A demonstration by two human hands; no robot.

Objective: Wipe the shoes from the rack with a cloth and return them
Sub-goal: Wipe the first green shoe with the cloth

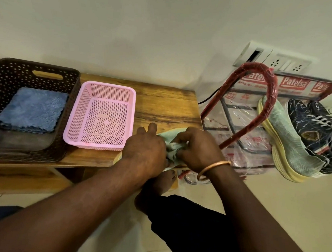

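A mint-green shoe (173,132) with a yellow sole lies on the wooden bench (162,106), mostly covered by my hands. My left hand (146,144) holds it from the left, its fingers reaching over the upper. My right hand (197,147), with a bangle on the wrist, pinches a bunched pale cloth (171,148) against the shoe. To the right stands the red shoe rack (263,73), wrapped in plastic. On it sit the matching mint-green shoe (290,138) and a pair of dark navy sneakers (316,132).
A pink mesh basket (105,86) stands empty on the bench left of my hands. Further left, a brown basket (33,67) holds folded blue cloths (32,110). A wall socket plate (274,58) is behind the rack. My bare foot (156,192) is on the floor below.
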